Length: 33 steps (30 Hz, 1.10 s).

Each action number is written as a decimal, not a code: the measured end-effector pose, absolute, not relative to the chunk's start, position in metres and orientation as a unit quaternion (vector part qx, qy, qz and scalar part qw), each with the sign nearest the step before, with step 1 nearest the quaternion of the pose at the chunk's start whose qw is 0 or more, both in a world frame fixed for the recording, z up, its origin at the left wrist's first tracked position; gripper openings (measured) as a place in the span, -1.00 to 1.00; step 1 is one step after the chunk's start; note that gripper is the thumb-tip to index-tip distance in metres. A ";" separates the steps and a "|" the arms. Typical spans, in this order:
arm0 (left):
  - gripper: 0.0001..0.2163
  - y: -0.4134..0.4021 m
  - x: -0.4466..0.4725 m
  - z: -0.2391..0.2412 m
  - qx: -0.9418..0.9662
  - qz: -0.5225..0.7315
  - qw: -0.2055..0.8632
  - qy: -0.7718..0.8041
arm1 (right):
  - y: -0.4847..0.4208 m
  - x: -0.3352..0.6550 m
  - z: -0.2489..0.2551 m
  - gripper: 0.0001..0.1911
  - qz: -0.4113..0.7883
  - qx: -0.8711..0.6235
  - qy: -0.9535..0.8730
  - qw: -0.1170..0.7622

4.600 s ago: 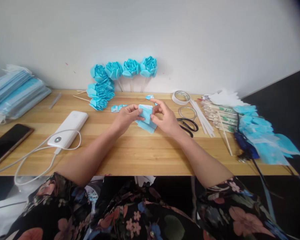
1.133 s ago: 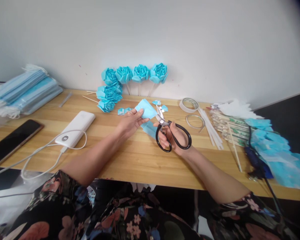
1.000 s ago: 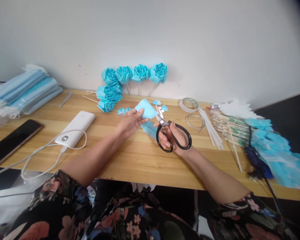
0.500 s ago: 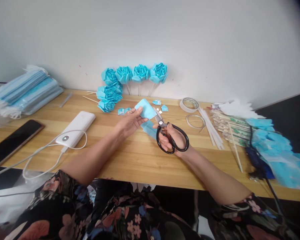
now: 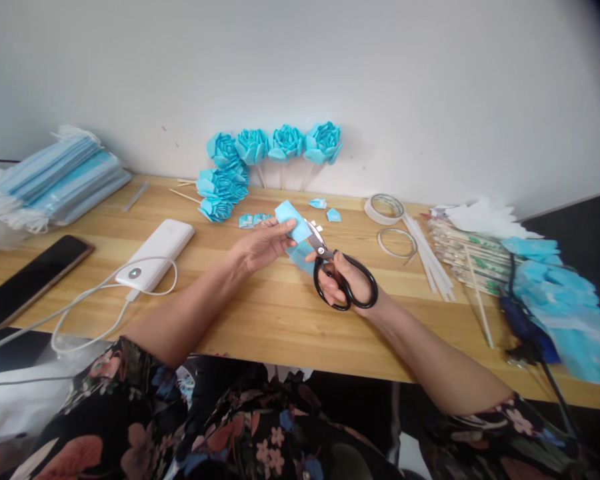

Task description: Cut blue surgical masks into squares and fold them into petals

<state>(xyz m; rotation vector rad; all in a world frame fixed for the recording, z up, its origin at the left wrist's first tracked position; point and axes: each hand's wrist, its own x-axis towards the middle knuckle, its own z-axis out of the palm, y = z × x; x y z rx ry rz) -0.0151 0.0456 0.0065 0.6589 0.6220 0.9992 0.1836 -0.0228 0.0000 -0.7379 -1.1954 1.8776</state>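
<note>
Between thumb and fingers my left hand (image 5: 270, 243) pinches a small blue piece of fabric (image 5: 291, 219), like mask material. My right hand (image 5: 347, 280) grips black-handled scissors (image 5: 322, 251), whose blades lie against the right edge of that piece. Under the two hands another blue strip (image 5: 301, 257) lies on the table, partly hidden. Small blue petal-like pieces (image 5: 334, 215) rest behind the scissors, and a few more folded blue pieces (image 5: 253, 221) lie beyond my left hand. Blue fabric roses on sticks (image 5: 286, 143) lean against the wall at the back.
Stacked face masks (image 5: 65, 177), a phone (image 5: 37, 280) and a white power bank (image 5: 157, 253) with a cable are on the left. Tape rolls (image 5: 384, 209), white strips (image 5: 429, 260), bundled sticks (image 5: 473, 257), a blue glue gun (image 5: 527, 327) and blue fabric (image 5: 565, 293) are on the right.
The blue piece in my left hand looks narrower and is turned differently. The scissor blades have shifted slightly along its edge. The whole view has moved a little.
</note>
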 end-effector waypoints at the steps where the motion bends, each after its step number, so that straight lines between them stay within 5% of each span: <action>1: -0.86 0.046 -0.015 0.006 0.307 0.462 0.781 0.287 | -0.022 0.184 -0.002 -0.42 0.742 -0.280 -0.473 0.382; 20: -0.72 0.043 -0.012 0.004 0.379 0.457 0.754 0.283 | -0.017 0.189 -0.002 -0.10 0.743 -0.230 -0.525 0.346; 33: -0.71 0.040 -0.008 0.000 0.376 0.447 0.757 0.293 | -0.020 0.189 0.001 -0.17 0.721 -0.267 -0.516 0.376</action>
